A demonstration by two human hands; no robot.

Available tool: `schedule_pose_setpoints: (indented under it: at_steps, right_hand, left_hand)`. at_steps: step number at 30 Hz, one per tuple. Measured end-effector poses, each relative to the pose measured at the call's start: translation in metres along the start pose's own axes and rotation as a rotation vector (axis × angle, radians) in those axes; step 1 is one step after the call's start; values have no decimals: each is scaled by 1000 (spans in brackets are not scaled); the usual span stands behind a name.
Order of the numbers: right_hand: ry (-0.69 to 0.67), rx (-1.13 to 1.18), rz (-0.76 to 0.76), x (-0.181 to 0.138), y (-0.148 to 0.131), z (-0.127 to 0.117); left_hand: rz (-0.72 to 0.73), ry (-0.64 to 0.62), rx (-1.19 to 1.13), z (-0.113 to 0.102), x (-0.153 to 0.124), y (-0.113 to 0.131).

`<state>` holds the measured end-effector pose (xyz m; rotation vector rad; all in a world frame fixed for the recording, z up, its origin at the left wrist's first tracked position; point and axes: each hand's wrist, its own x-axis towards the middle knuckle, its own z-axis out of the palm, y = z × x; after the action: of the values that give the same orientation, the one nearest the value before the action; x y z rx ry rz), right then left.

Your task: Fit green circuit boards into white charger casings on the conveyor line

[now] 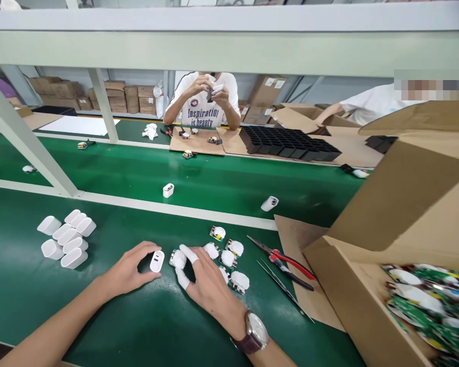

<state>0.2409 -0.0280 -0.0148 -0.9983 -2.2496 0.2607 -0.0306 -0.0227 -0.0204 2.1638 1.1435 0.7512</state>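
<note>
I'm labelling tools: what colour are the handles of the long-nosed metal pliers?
The handles are red and black, best seen in the head view.

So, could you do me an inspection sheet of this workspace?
Surface: green table, shiny in places; belt beyond.
Job's things: white cases clustered left; boards right, more in an open carton.
Clutter: pliers and tweezers, both partly over cardboard.
Grips: left grip pinches a slotted case; right grip has fingertips about one board, contact unclear.
Cables: nothing seen near the grips.
Surroundings: co-worker opposite holds something dark; another person reaches to a far carton.
</note>
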Motion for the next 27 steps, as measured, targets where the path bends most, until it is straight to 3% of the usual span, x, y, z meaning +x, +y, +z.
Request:
schedule_pose_setpoints:
  at_steps: [3, 7, 23, 27]
  right_hand:
    - [60, 114, -22, 1, -12, -4]
    - [23, 73, -63, 1, -21, -3]
    - [-101, -79, -75, 1, -27, -1]
    - [-65, -43, -93, -4, -21, 2]
  left_hand:
    - [109, 64, 56, 10, -1, 3]
    - [182, 71, 106, 10, -1, 9]
    - [205, 18, 150, 15, -1, 13]
    - [104, -6, 40, 17, -1, 13]
